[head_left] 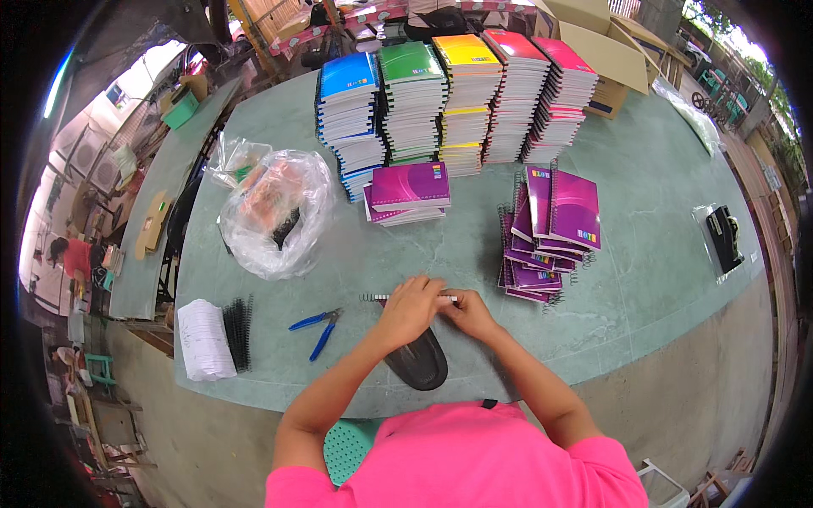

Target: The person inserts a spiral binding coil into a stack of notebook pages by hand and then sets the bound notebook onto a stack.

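My left hand (410, 308) and my right hand (471, 313) are both closed on a notebook (451, 298) seen edge-on. Its white punched edge shows between and beside my fingers. A black wire coil (367, 297) sticks out past the notebook's left end. My hands hide most of the notebook. Beneath them lies a dark sandal-shaped pad (421, 362) on the green table. Blue-handled pliers (319, 330) lie to the left of my hands, opened. Farther left, a bundle of black coils (238, 333) rests against a roll of white paper (205, 340).
Purple spiral notebooks (576, 207) are piled at right, and unbound purple ones (411, 186) lie ahead. Tall stacks of notebooks (415, 93) line the back beside a cardboard box (605, 63). A clear plastic bag (279, 212) sits left, a black hole punch (724, 239) far right.
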The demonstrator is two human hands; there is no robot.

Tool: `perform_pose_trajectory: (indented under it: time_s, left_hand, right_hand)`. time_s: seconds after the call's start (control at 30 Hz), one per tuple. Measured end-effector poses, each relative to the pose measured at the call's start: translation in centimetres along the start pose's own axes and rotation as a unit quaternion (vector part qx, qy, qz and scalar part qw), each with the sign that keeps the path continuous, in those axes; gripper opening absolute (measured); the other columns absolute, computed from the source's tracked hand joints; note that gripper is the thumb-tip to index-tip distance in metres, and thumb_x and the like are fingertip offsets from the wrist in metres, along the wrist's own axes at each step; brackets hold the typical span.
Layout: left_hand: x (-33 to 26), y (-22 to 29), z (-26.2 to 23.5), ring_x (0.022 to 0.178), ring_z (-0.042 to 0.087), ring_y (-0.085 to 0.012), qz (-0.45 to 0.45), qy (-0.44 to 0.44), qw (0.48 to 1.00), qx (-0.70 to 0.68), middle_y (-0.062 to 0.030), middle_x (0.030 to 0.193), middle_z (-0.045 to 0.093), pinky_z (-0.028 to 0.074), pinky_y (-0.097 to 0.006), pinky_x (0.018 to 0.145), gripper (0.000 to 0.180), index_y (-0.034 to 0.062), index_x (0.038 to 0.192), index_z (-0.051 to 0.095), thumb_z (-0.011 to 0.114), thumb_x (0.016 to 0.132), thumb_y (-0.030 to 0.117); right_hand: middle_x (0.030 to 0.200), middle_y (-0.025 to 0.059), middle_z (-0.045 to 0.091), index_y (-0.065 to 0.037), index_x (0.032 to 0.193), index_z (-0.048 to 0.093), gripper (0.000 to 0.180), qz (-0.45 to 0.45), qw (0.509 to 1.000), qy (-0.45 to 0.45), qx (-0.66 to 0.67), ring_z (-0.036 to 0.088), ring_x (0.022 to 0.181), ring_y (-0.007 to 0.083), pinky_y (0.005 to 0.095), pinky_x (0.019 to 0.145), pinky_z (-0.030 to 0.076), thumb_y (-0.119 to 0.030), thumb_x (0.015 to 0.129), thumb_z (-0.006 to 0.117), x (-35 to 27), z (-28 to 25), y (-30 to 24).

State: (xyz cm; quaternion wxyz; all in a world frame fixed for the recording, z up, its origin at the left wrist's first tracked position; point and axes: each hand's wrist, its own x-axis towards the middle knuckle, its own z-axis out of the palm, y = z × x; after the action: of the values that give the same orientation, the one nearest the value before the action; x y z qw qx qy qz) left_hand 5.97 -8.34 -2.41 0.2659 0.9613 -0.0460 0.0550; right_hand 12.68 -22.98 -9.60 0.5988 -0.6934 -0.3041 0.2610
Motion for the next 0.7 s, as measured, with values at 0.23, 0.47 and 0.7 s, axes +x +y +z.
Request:
perform_pose_trajectory:
  time_s: [0.23,0.47,0.7]
  left_hand:
    - [0.6,0.7,0.2,0.09,0.053,-0.0337,0.032,0.013,0.997,-0.073,-0.0151,0.092,0.058,0.043,-0.041,0.079,0.024,0.004,0.094,0.061,0.066,0.073,0.012]
    - [0.6,0.5,1.6,0.087,0.053,-0.0333,0.071,0.035,0.992,-0.096,-0.0152,0.087,0.059,0.043,-0.041,0.078,0.019,0.0019,0.091,0.062,0.062,0.074,0.009]
    - [0.4,0.8,1.4,0.085,0.052,-0.0333,0.079,0.026,0.993,-0.081,-0.0157,0.086,0.057,0.044,-0.041,0.075,0.013,0.0015,0.086,0.059,0.059,0.073,0.005]
  right_hand:
    - [0.074,-0.0002,0.064,0.002,0.089,0.061,0.009,-0.01,0.999,-0.007,-0.05,0.053,0.07,0.0044,0.0263,0.062,0.044,-0.003,0.085,0.054,-0.2,-0.3,-0.5]
    - [0.076,0.0004,0.063,0.001,0.086,0.06,0.012,0.001,0.998,-0.019,0.062,0.055,0.071,0.0066,0.0257,0.063,0.045,0.005,0.081,0.049,-0.1,0.2,0.5]
    - [0.081,0.0109,0.065,0.0,0.096,0.061,0.021,-0.021,1.0,-0.012,0.018,0.06,0.074,0.0127,0.0309,0.068,0.047,0.002,0.078,0.051,-0.3,-0.1,1.2]
